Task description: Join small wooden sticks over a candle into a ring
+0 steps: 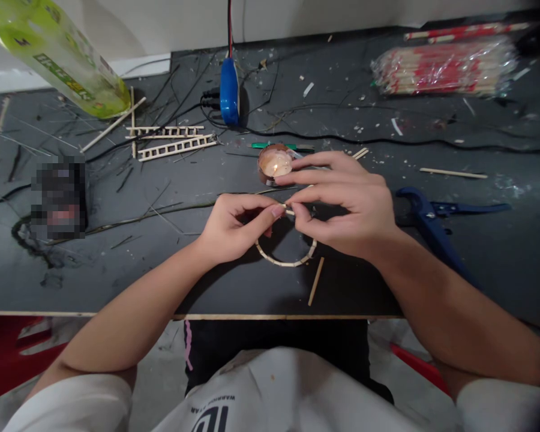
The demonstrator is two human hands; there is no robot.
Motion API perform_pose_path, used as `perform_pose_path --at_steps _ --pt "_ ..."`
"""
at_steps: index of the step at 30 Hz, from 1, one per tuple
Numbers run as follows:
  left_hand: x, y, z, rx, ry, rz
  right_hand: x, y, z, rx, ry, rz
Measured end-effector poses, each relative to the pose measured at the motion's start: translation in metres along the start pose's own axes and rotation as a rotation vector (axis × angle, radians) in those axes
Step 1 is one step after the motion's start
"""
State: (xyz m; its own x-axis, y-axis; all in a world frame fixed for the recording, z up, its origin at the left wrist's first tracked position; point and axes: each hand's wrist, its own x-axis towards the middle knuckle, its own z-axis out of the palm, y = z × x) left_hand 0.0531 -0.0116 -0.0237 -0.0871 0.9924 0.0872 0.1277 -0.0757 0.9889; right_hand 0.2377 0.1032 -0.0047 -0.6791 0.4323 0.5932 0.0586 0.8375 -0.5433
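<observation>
A ring of short pale wooden pieces (287,264) hangs between my hands near the table's front edge. My left hand (243,225) pinches the ring's upper left part between thumb and index finger. On the right, my right hand (348,201) has thumb and index finger pressed at the ring's top, close to my left fingertips, while its other fingers stretch over a small round tin (266,171) with a lit flame. The spot where the fingertips meet is partly hidden. A loose wooden stick (315,281) lies just right of the ring.
Small ladder-like wooden frames (177,147) and a green bottle (67,60) are at the back left. A blue device (229,91) with cables stands behind the tin. Blue cutters (432,225) lie right, below wrapped sticks (445,67). A blurred phone-like object (59,198) is left.
</observation>
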Motion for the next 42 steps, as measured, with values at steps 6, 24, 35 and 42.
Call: perform_pose_path --at_steps 6,24,35,42 --pt "-0.0005 0.0013 -0.0002 0.017 0.023 0.038 0.0026 -0.0013 -0.0009 0.038 0.019 0.064" --pt "-0.0007 0.0023 0.0019 0.081 0.016 0.03 -0.0023 -0.0013 0.0032 0.012 -0.034 0.057" --pt "-0.0011 0.0026 0.001 0.013 0.021 0.006 0.0006 -0.005 0.0006 0.054 -0.015 0.075" --pt "-0.001 0.0036 0.0017 0.051 0.005 0.043 -0.0003 -0.004 0.001 0.038 -0.021 0.065"
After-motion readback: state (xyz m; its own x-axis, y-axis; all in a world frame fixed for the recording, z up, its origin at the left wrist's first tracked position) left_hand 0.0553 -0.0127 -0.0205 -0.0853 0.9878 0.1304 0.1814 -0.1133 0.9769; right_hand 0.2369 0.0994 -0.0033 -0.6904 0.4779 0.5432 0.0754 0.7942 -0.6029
